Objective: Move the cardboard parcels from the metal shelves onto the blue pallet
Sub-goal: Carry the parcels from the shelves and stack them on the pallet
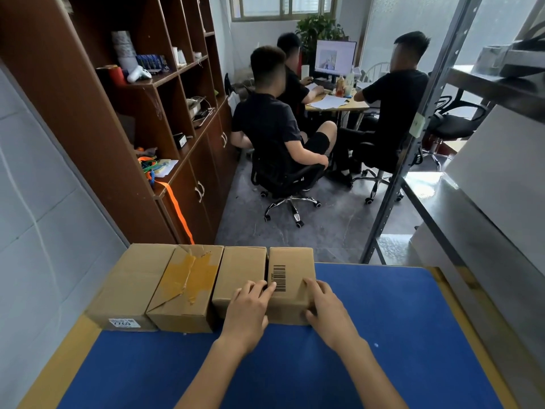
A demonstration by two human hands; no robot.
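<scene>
Our left hand (pixel 249 308) lies flat on the parcel (pixel 292 261), our right hand (pixel 327 308) clasps its corner. It's small, stiff, likely light, so opposite sides suit best.

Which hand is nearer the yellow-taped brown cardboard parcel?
Left. Left hand rests on the plain cardboard parcel beside the yellow-taped parcel; right hand holds the barcoded cardboard parcel farther right.

White label (pixel 124 322) on leftmost parcel (pixel 131 283): large digits read 2269 as seen. Barcode (pixel 279 278) on rightmost parcel (pixel 295 261): digits illegible.
</scene>
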